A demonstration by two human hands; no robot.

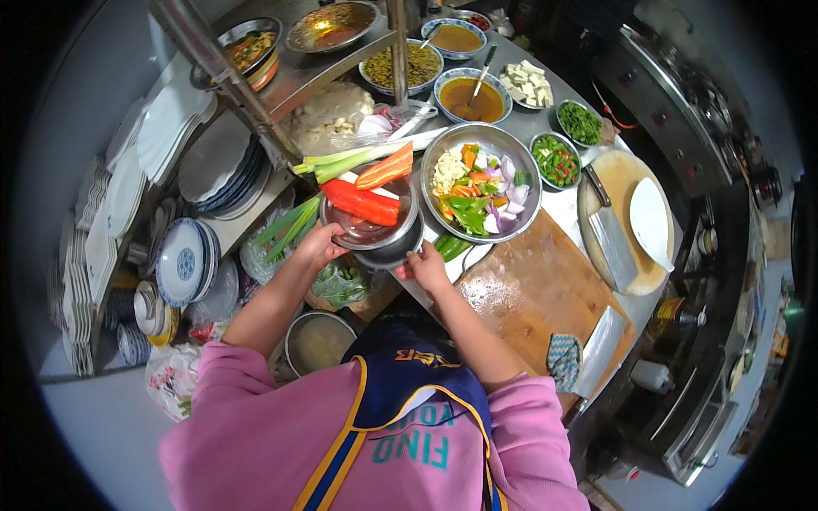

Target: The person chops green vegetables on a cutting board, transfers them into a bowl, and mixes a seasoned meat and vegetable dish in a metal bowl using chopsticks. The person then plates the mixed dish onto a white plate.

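Note:
My left hand (321, 246) grips the near-left rim of a steel bowl (361, 235). A red pepper half (363, 203), a carrot piece (386, 167) and leek stalks (358, 158) lie in or across this bowl. Under it sits a second, darker metal bowl (397, 251), its rim held by my right hand (425, 265). How far the two bowls are nested I cannot tell. Just beyond, a larger steel bowl (535, 207) contains chopped garlic, onion and peppers in separate heaps. Green peppers (452, 246) lie partly under its near edge.
To the right lie a wooden cutting board (511, 287), a cleaver (612, 246) on a round chopping block (642, 169), and another wide blade (601, 351) beside a folded cloth (565, 361). Sauce bowls (474, 115) stand behind. Plates (186, 262) are stacked left; a pot (319, 345) stands below.

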